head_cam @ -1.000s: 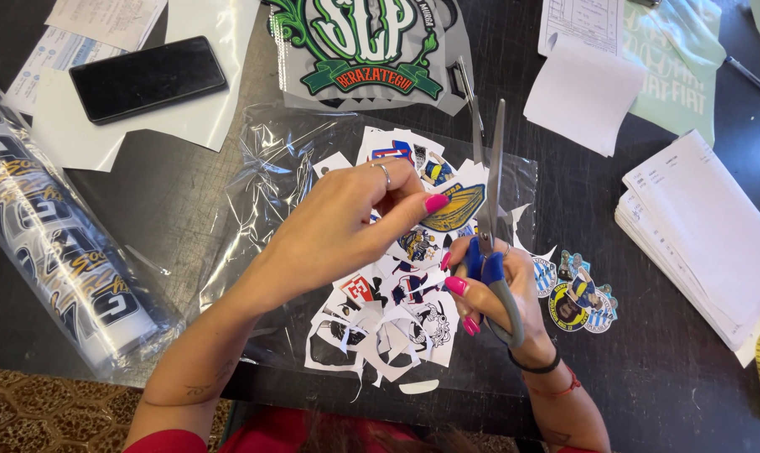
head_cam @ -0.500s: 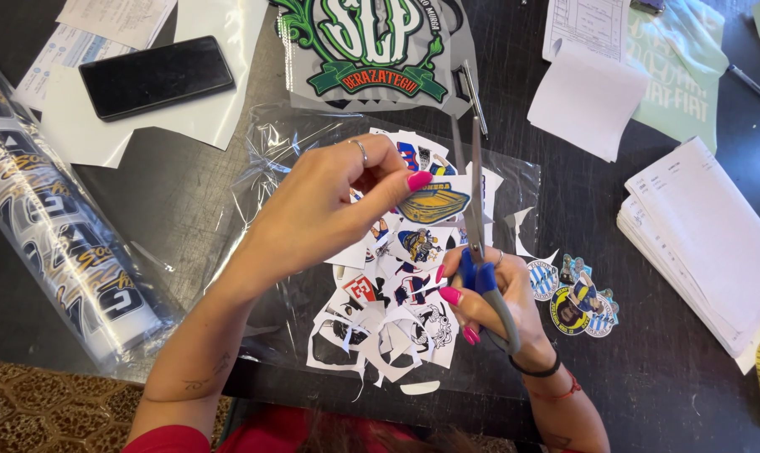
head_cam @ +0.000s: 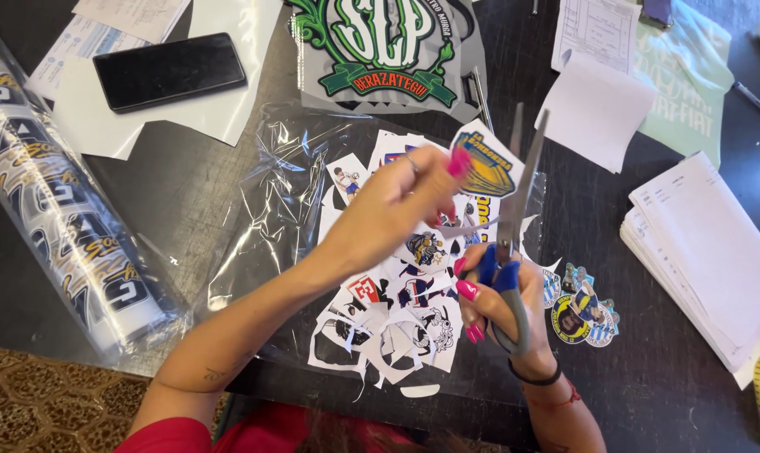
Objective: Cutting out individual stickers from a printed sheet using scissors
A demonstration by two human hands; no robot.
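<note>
Sticker sheet (head_cam: 480, 164), thin, light and floppy by its look, is pinched at its edge in the left hand (head_cam: 396, 210) above the dark tabletop (head_cam: 187, 193), best held near the cut, while the right hand (head_cam: 501, 306) grips blue-handled scissors (head_cam: 514, 218), blades parted.

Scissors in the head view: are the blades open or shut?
Open. The two blades of the scissors spread apart toward the tips, held by the right hand, beside the sticker that the left hand holds.
</note>
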